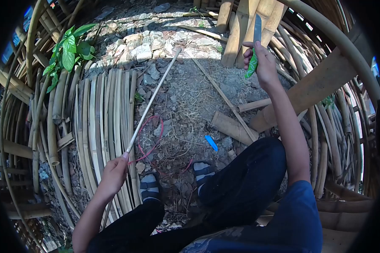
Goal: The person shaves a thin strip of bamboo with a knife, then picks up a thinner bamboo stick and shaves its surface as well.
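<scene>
My left hand (114,176) is closed round the near end of a thin, pale bamboo stick (154,98), which slants up and away over the ground. At the upper right, my right hand (264,63) grips a knife (252,63) by its green patterned handle, the blade pointing up and away from the stick. Beside my left hand lies a row of split bamboo strips (107,114). A red string (162,126) loops on the ground under the stick.
A bright blue piece (211,143) lies on the ground ahead of my right foot. Another thin strip (217,88) slants across the dirt. Thick bamboo pieces (236,128) and a large pole (308,88) are at the right. A leafy green plant (68,52) grows at the upper left.
</scene>
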### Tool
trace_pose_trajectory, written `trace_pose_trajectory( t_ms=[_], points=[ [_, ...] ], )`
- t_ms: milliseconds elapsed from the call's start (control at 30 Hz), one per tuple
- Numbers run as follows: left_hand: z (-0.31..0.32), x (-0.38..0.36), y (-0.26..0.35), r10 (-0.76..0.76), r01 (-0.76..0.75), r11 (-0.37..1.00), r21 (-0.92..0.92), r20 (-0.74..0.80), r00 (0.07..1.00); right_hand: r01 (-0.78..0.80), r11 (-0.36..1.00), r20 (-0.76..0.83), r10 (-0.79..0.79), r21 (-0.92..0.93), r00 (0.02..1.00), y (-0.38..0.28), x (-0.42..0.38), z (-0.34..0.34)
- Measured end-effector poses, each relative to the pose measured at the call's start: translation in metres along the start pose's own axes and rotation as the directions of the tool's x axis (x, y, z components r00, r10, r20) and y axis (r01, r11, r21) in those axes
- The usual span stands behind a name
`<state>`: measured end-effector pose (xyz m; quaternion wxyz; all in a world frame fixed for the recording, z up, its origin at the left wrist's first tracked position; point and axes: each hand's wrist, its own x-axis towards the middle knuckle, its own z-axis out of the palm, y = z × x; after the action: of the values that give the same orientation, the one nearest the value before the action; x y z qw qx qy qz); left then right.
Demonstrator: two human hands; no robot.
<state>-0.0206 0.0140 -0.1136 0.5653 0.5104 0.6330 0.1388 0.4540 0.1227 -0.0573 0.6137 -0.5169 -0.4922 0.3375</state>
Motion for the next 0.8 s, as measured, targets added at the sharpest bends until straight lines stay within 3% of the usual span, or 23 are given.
trace_pose_trajectory(
  t_ms=[167,300,367,433,567,800],
  points=[
    [-0.003,0.009,-0.009,-0.028,0.028,1.000,-0.005,0.002,1.000,0.038,0.999,-0.045,-0.039,-0.017,0.998,0.012,-0.009,-0.024],
    [-0.003,0.013,-0.011,-0.047,0.047,0.998,0.035,0.001,0.999,-0.109,0.972,-0.126,0.084,-0.209,0.989,0.075,-0.048,-0.034],
    [-0.002,0.015,-0.011,-0.084,0.084,0.996,0.041,-0.007,0.996,0.064,0.851,-0.035,-0.096,-0.521,0.995,0.101,-0.071,-0.036],
    [-0.002,0.018,-0.012,-0.087,0.087,0.995,0.045,0.001,0.996,0.011,0.786,-0.042,-0.047,-0.618,0.998,0.135,-0.088,-0.047],
    [-0.001,0.022,-0.012,-0.110,0.109,0.993,0.048,0.012,0.994,-0.063,0.799,-0.072,0.024,-0.599,0.997,0.173,-0.111,-0.048],
    [0.002,0.022,-0.007,-0.096,0.094,0.991,0.099,0.014,0.995,0.180,0.621,0.119,-0.138,-0.763,0.983,0.159,-0.111,-0.044]
  ],
)
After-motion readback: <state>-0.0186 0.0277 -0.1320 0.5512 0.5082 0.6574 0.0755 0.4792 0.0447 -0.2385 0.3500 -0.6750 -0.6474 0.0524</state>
